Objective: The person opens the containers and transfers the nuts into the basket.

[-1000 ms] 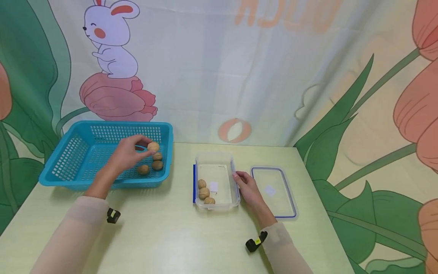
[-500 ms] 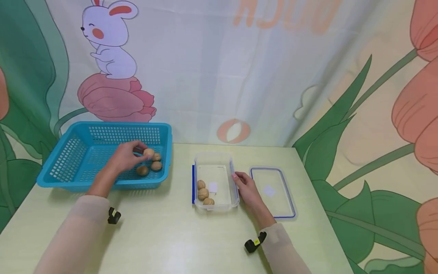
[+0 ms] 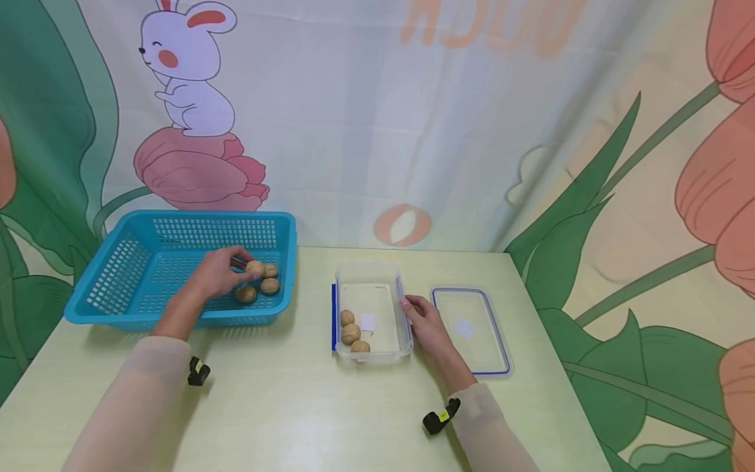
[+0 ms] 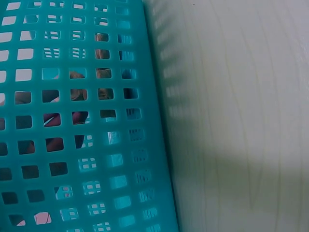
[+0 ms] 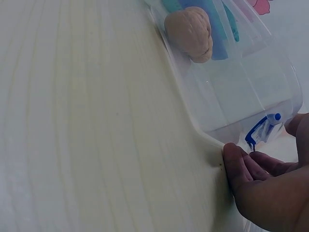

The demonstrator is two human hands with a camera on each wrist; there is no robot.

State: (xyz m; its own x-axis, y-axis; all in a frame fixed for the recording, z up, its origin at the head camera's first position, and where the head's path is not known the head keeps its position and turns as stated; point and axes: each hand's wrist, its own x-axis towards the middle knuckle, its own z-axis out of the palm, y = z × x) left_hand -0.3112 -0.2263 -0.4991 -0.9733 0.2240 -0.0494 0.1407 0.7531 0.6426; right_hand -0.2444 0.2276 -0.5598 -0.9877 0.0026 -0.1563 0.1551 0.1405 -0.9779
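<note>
My left hand (image 3: 221, 272) reaches into a blue plastic basket (image 3: 112, 318) and pinches a walnut (image 3: 255, 269) between thumb and fingers. Right beside that one lie three other walnuts, including a darker walnut (image 3: 246, 294) nearer the front. Through the holes of the basket wall (image 4: 96, 106), the left wrist view shows only pieces of walnut and fingers. My right hand (image 3: 429, 328) grips the right side of a clear food container (image 3: 386, 357), thumb at its rim and fingers against the outside. Inside, three walnuts (image 3: 350, 334) are gathered at the front left; one walnut (image 5: 190, 34) shows through the wall.
A clear lid with a blue seal (image 3: 498, 328) lies flat just right of the container, partly behind my right forearm. The pale table (image 3: 295, 406) ends at a printed curtain (image 3: 330, 131). A blue locking flap (image 3: 334, 318) hangs on the container's left side.
My left hand, with the walnut in its fingers, has come down toward the other walnuts and slightly left. The right hand stays at the container.
</note>
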